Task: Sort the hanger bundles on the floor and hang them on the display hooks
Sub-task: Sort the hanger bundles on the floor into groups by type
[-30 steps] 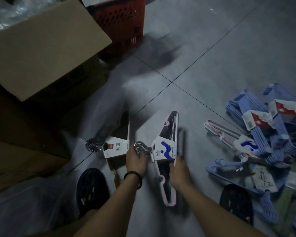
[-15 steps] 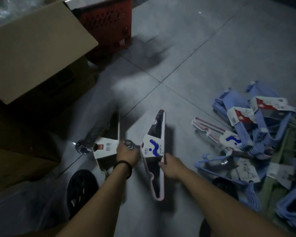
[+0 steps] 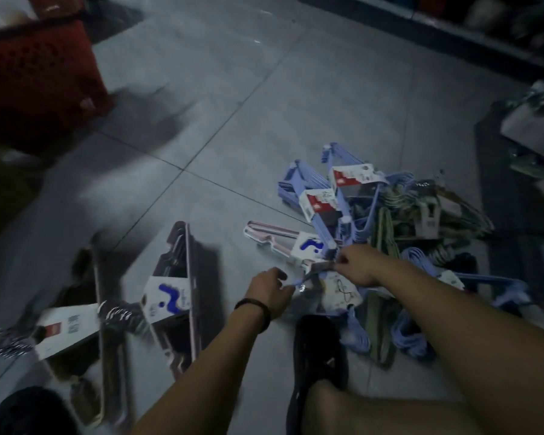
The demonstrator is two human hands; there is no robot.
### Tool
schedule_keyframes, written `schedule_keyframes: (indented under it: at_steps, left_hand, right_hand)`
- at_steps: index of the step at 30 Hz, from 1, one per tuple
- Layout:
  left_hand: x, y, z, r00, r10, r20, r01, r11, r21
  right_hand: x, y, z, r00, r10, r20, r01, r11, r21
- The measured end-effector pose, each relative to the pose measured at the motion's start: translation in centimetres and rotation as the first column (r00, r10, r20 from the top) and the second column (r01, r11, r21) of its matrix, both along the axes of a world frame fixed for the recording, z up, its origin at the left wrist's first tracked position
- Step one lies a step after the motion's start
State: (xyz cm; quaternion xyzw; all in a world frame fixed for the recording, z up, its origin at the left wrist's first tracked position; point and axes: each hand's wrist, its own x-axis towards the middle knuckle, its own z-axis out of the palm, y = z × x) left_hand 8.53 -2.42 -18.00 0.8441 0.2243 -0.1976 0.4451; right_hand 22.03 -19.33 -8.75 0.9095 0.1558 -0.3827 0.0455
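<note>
right hand [image 3: 355, 265] pinches the top of a blue plastic hanger bundle with a white sketch card [image 3: 339, 291], at the near edge of the heap of blue hanger bundles [image 3: 343, 199] on the grey tiled floor [image 3: 233, 105] | left hand [image 3: 269, 290] curls at its hook end, grip too blurry to call tbh | pink hanger bundle with a blue-squiggle card [image 3: 173, 293] and dark hanger bundle with a white card [image 3: 66, 326] lie side by side off to the left

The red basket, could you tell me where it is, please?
In the head view the red basket stands upper left, beyond the two separated hanger bundles.
</note>
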Motion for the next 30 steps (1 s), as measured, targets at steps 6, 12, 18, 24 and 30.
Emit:
schedule_keyframes:
  at_steps: [6, 12, 18, 24, 30]
  left_hand:
    - [2.9, -6.1, -3.4, 0.982, 0.141, -0.125, -0.150, 0.986, -0.071]
    - [5.9, -7.8, -7.4, 0.915, 0.382, -0.132, -0.404, 0.859, -0.316]
    - [7.8, -6.4, -0.6, 0.929, 0.365, 0.064, -0.355, 0.925, -0.133]
    - [8.5, -1.9, 5.0, 0.898, 0.351, 0.266, -0.360, 0.933, -0.015]
    - [5.5, 4.8, 9.4, 0.893, 0.343, 0.292, -0.365, 0.931, 0.021]
  right_hand:
    - [0.5, -2.2, -3.0, 0.968, -0.202, -0.151, 0.214, 0.975, 0.065]
    - [0.7, -0.9, -3.9, 0.965, -0.209, -0.156, 0.229, 0.965, 0.125]
    - [1.5, -0.9, -3.6, 0.955, -0.279, -0.100, 0.292, 0.945, 0.150]
    - [1.5, 0.4, -1.9, 0.948, -0.309, -0.072, 0.316, 0.937, 0.145]
    - [0.6, 2.5, 0.6, 0.951, -0.300, -0.079, 0.310, 0.902, 0.299]
